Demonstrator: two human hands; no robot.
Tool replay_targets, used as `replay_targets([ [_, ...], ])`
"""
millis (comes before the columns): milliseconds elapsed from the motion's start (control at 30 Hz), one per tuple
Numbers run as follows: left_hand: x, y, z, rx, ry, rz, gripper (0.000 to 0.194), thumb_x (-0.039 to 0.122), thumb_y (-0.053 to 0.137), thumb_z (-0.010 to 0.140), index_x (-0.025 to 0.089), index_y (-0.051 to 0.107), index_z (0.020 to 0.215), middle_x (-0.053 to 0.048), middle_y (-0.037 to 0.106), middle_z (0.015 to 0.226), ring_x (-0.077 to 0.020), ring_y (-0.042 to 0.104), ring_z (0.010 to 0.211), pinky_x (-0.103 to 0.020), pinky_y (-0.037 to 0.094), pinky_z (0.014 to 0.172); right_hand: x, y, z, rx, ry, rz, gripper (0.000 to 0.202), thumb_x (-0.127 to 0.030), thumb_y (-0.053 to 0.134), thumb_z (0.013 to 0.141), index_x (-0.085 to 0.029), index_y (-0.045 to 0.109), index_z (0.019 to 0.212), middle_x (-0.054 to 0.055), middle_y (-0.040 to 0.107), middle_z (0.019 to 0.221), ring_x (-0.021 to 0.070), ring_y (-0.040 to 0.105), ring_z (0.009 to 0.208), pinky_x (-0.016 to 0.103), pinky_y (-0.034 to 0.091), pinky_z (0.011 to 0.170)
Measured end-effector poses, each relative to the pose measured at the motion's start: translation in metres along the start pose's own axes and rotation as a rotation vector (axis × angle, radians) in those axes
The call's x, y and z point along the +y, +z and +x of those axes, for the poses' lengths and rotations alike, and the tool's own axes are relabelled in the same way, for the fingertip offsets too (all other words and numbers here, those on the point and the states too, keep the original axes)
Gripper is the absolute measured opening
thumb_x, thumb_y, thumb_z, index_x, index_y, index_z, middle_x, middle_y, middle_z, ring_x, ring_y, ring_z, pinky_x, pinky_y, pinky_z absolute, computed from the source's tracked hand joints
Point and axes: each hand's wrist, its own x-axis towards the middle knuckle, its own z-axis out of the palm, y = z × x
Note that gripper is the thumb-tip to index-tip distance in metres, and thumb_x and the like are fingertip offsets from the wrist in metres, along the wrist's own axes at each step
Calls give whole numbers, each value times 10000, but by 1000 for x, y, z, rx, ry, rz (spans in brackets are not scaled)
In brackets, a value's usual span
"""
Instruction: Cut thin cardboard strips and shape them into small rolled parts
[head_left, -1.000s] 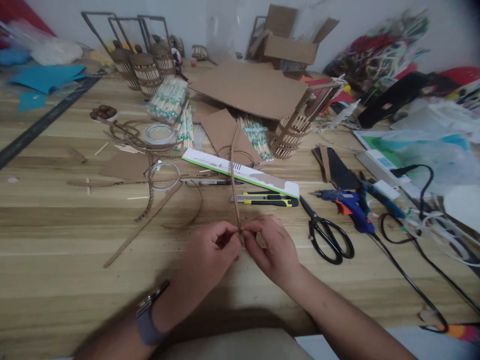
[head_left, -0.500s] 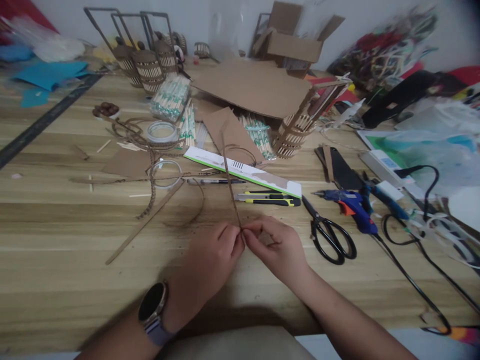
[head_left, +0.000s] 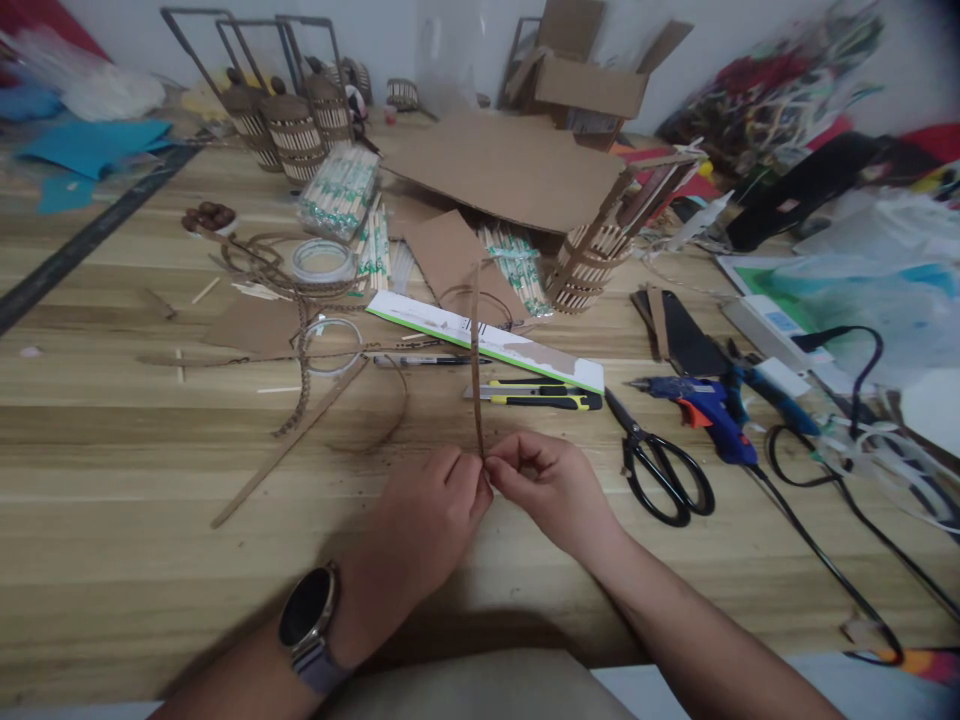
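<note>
A thin brown strip, likely cardboard or paper, rises almost straight up from between my fingertips. My left hand, with a watch on its wrist, pinches the strip's lower end. My right hand pinches the same end from the other side, its thumb and forefinger meeting the left fingertips. The very end of the strip is hidden by the fingers. Beyond the hands lie two yellow-and-black utility knives and a pen. Black-handled scissors rest to the right of my right hand.
A blue glue gun with its cord lies at the right. A flat brown strip and a tape roll are on the left. Farther back are a cardboard sheet, a slatted lantern, packs of sticks and a cardboard box.
The strip has swung from leaning left to nearly upright, and its broader face now shows more. Both hands stay pinched together in almost the same place.
</note>
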Motion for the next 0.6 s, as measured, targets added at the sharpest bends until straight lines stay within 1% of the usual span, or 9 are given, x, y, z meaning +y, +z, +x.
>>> replay_targets([
  [200, -1, 1, 0, 25, -33, -62, 239, 85, 461, 862, 199, 566, 681, -15, 628, 616, -174, 575, 551, -294, 346, 521, 0, 0, 1, -11, -17, 64, 153, -314, 603, 703, -198, 582, 606, -35, 548, 528, 107, 466, 493, 220, 391, 480],
  [300, -1, 1, -1, 9, -35, -70, 239, 83, 460, 868, 195, 572, 689, -19, 627, 621, -179, 578, 557, -299, 354, 524, -2, -2, 1, -38, -8, 89, 166, -324, 612, 717, -197, 595, 613, -32, 553, 528, 110, 476, 493, 223, 401, 483],
  [433, -1, 1, -1, -15, -30, -46, 226, 82, 473, 866, 192, 576, 698, -27, 627, 632, -195, 585, 559, -314, 355, 515, -3, -2, 1, -63, 39, 106, 180, -348, 613, 720, -191, 619, 632, -21, 574, 544, 114, 494, 504, 227, 409, 493],
  [600, 1, 1, -1, -13, 0, 1, 244, 80, 457, 879, 197, 571, 698, -29, 622, 626, -206, 582, 542, -321, 344, 498, 0, -1, 0, -35, 45, 55, 193, -352, 599, 703, -196, 583, 591, -32, 536, 525, 107, 463, 497, 221, 371, 479],
])
